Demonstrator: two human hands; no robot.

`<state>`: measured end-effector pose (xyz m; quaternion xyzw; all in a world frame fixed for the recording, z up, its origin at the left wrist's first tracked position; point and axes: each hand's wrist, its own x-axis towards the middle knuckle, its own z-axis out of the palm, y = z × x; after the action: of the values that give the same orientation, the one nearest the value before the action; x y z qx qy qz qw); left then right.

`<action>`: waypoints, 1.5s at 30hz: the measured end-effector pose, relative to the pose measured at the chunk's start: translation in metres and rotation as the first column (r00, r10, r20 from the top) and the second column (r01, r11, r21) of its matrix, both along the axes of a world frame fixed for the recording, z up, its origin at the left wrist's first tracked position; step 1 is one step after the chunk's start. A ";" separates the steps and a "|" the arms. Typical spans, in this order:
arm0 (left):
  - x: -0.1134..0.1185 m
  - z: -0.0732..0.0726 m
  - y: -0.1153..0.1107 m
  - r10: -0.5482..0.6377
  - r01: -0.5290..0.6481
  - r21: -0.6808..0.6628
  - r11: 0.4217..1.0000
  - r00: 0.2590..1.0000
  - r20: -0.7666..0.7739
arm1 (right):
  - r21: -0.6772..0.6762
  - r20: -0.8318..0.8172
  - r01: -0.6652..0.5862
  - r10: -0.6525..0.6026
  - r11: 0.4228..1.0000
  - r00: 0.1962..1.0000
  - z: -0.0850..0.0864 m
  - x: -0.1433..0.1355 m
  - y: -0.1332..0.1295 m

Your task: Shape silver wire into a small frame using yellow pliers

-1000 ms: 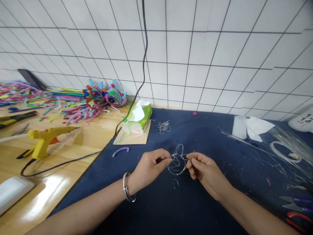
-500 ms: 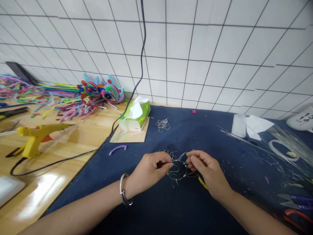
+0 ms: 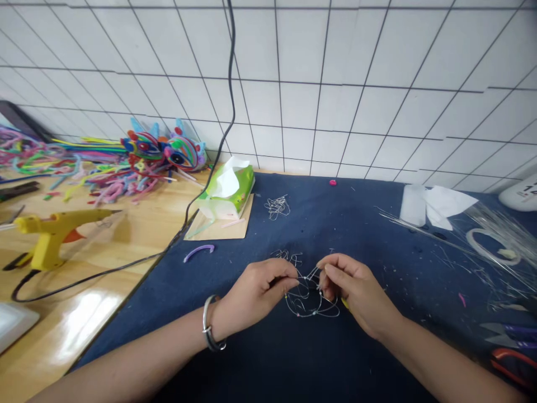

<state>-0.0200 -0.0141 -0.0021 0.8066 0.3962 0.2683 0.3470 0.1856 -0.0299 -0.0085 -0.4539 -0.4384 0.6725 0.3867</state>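
Note:
Between my hands is a thin looped wire frame (image 3: 314,312) with small pale joints along it, over the dark blue cloth. My left hand (image 3: 262,285) pinches its left side between thumb and fingertips. On the right, my right hand (image 3: 354,285) pinches a wire loop of the same frame with thumb and forefinger, its other fingers curled in. A bit of something yellow (image 3: 344,303) shows beside the right palm, mostly hidden. Behind my left fingers lie more curled wires (image 3: 287,256); whether they join the frame I cannot tell.
A tangle of wire (image 3: 277,207) and a green tissue pack (image 3: 230,187) lie behind. To the left are a yellow glue gun (image 3: 50,232), its cable, and colourful pipe cleaners (image 3: 113,182). Straight wires (image 3: 503,235), snips (image 3: 509,336) and a red-handled tool (image 3: 512,364) are at right.
The camera view has shifted slightly, showing more wall. Both hands keep their pinch on the wire frame, which has tilted so its lower loops show more openly.

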 end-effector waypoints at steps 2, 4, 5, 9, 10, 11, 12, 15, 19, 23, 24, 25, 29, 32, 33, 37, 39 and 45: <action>0.000 -0.001 0.000 -0.001 0.001 0.009 1.000 1.000 0.004 | -0.018 -0.029 -0.018 0.018 1.000 0.999 -0.001 0.000 0.001; 0.000 -0.002 0.000 -0.004 0.004 0.020 1.000 1.000 0.011 | -0.030 -0.043 -0.038 0.036 0.999 0.998 -0.001 0.000 0.001; 0.000 -0.002 0.000 -0.006 0.005 0.025 1.000 1.000 0.013 | -0.033 -0.045 -0.046 0.045 0.998 0.998 -0.001 0.000 0.001; -0.001 -0.002 0.000 0.013 -0.012 0.032 0.999 1.000 -0.005 | 0.022 0.029 -0.041 0.041 0.999 0.999 0.000 0.000 0.001; -0.001 -0.002 0.000 0.025 -0.024 0.030 0.999 1.000 -0.017 | 0.053 0.063 -0.032 0.029 0.998 0.998 0.000 0.000 0.000; -0.001 -0.002 0.000 0.037 -0.036 0.027 0.999 0.999 -0.029 | 0.085 0.094 -0.024 0.016 0.996 0.995 0.000 0.000 0.000; -0.001 -0.003 0.000 0.050 -0.049 0.024 0.998 0.998 -0.039 | 0.111 0.119 -0.019 0.005 0.994 0.993 0.000 0.000 0.000; 0.000 -0.003 -0.001 0.075 -0.075 0.017 0.997 0.995 -0.060 | 0.145 0.147 -0.016 -0.006 0.989 0.989 -0.001 0.000 -0.001; 0.000 -0.003 -0.001 0.094 -0.093 0.017 0.995 0.994 -0.063 | 0.163 0.149 0.014 -0.038 0.987 0.988 -0.003 0.000 -0.001; 0.000 -0.002 0.000 0.119 -0.119 0.010 0.993 0.991 -0.067 | 0.194 0.157 0.056 -0.087 0.980 0.984 -0.003 0.000 -0.002; -0.001 -0.002 0.000 0.125 -0.125 0.006 0.992 0.990 -0.064 | 0.199 0.160 0.060 -0.093 0.978 0.983 -0.003 0.000 -0.002; -0.001 -0.002 0.000 0.130 -0.130 0.003 0.992 0.990 -0.061 | 0.204 0.164 0.064 -0.098 0.977 0.982 -0.002 0.000 -0.002; -0.001 -0.002 -0.001 0.142 -0.143 -0.007 0.990 0.988 -0.051 | 0.212 0.178 0.074 -0.113 0.975 0.977 -0.001 -0.001 -0.002; 0.000 -0.002 -0.001 0.146 -0.146 -0.011 0.989 0.988 -0.049 | 0.209 0.185 0.082 -0.122 0.974 0.975 -0.001 -0.001 -0.001; 0.000 -0.002 -0.001 0.145 -0.146 -0.011 0.989 0.988 -0.048 | 0.207 0.187 0.084 -0.124 0.975 0.975 -0.002 -0.001 -0.001; 0.000 -0.002 -0.001 0.144 -0.144 -0.001 0.990 0.988 -0.047 | 0.193 0.199 0.085 -0.123 0.978 0.972 -0.004 -0.001 0.000; -0.001 -0.003 0.000 0.141 -0.141 0.006 0.990 0.989 -0.050 | 0.184 0.213 0.082 -0.122 0.979 0.969 -0.006 0.000 0.000; -0.001 -0.003 -0.001 0.121 -0.121 0.019 0.993 0.991 -0.053 | 0.181 0.299 0.061 -0.114 0.981 0.947 -0.008 0.001 0.003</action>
<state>-0.0206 -0.0150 -0.0049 0.7908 0.4516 0.2700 0.3128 0.1862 -0.0274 -0.0165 -0.5377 -0.5283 0.5357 0.3805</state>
